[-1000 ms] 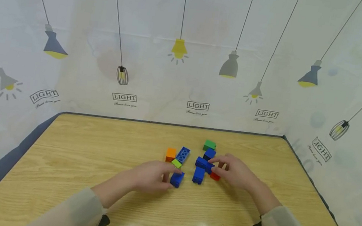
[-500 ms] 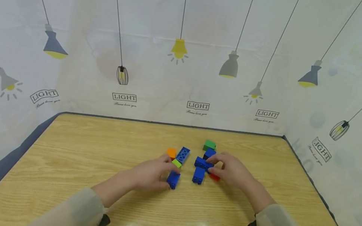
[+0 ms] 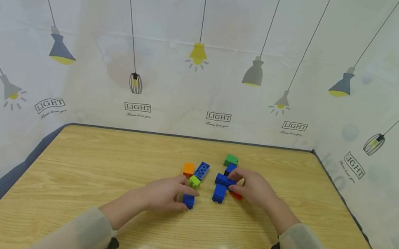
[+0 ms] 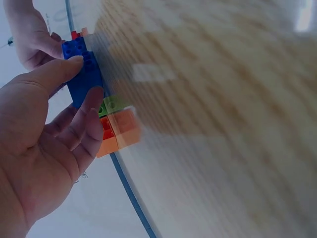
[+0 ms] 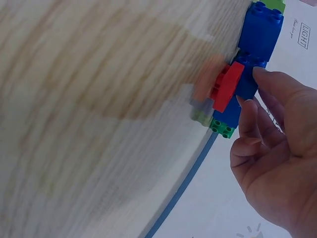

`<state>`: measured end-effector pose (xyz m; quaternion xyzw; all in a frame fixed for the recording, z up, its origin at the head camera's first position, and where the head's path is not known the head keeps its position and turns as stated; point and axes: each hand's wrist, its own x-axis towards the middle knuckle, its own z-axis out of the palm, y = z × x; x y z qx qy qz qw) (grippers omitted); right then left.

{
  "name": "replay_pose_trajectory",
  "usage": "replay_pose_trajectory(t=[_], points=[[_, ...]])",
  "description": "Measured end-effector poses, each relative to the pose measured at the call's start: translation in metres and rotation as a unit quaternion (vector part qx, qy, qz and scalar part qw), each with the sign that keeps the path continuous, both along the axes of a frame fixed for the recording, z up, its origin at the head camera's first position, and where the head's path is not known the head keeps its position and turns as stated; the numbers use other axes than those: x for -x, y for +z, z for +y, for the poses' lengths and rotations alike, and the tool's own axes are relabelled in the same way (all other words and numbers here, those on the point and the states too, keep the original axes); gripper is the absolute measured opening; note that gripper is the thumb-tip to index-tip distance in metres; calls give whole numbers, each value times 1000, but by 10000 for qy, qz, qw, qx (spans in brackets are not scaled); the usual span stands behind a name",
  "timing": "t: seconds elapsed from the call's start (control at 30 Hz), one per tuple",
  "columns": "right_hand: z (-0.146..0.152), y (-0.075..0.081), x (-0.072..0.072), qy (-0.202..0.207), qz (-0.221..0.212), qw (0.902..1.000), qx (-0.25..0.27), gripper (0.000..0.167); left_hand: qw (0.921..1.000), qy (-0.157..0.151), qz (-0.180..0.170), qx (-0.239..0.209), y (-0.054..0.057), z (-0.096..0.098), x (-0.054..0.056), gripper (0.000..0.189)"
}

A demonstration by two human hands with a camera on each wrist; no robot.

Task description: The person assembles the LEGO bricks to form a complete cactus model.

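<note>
My left hand (image 3: 164,194) pinches a blue toy brick (image 3: 188,201) between thumb and fingers on the table. Just behind that brick stands a lime brick (image 3: 194,182), close to my left fingertips. On the right, my right hand (image 3: 257,188) holds another blue brick (image 3: 223,180) at its right end, with thumb and index finger. A red brick (image 5: 228,87) lies beside it, partly hidden by the hand in the head view. One more blue brick (image 3: 219,193) is in front of it, and a further blue brick (image 3: 230,169) sits behind.
An orange brick (image 3: 188,169) and a blue brick with studs showing (image 3: 202,170) lie behind the lime one. Farthest back is a green brick (image 3: 231,160). Patterned cloth walls (image 3: 173,96) border the wooden table (image 3: 106,154) at the back and sides.
My left hand has drawn its blue brick slightly left and nearer, turning it, so more of the lime brick shows. The right hand has shifted a little left, fingers at its blue brick.
</note>
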<state>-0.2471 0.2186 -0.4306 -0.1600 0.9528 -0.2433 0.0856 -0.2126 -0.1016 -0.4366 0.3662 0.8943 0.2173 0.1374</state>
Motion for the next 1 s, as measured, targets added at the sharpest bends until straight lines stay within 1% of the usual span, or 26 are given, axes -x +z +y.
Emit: replay_pose_trajectory(t=[0.1,0.2,0.37,0.5,0.63,0.73,0.8,0.9,1.0], points=[[2,1,0,-37,-82,9999,64,23,9999,16,-149,-85,-1,-2,-2,50],[6,1,-2,-119,-53,9996,244,27,9996,48,-202,-182,-1,-3,-2,52],[16,4,-7,-228,72,9962,835,33,9998,31,-33,-170,2,-5,-4,47],[19,9,-13,-243,17,9927,1181,36,9999,107,12,-87,4,-6,-4,40],[21,11,-18,-268,-73,9882,1509,38,9997,146,7,-220,3,-6,-3,34],[21,11,-21,-247,-213,9820,1859,39,9990,164,43,-422,-1,-8,-2,30],[21,12,-23,-201,-322,9769,2101,38,9982,237,-25,-552,-3,-9,-2,29],[21,13,-27,-110,-476,9684,2445,38,9957,427,-301,-765,-6,-11,-4,29],[20,15,-30,-51,-636,9567,2839,38,9896,669,-609,-1114,-5,-13,-7,31]])
